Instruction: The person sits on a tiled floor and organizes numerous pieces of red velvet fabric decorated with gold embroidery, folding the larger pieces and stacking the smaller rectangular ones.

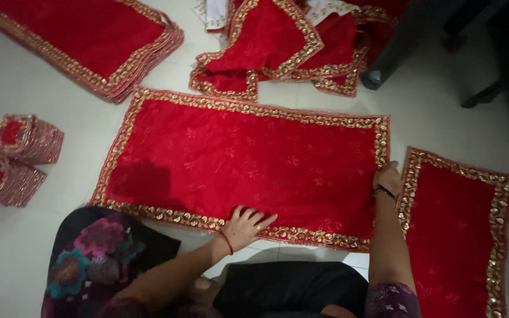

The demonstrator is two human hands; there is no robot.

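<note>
A large red cloth (248, 159) with a gold embroidered border lies spread flat on the white floor in front of me. My left hand (244, 225) rests palm down on its near edge, fingers spread, a red thread around the wrist. My right hand (387, 178) presses on the cloth's right edge near the border, a dark bangle on the wrist. Neither hand grips anything that I can see.
A second red bordered cloth (458, 229) lies to the right. A flat stack of the same cloths (83, 41) sits at top left, a crumpled heap (278, 47) at top centre, small folded pieces (16, 159) at left. Dark furniture legs (396, 53) stand at top right.
</note>
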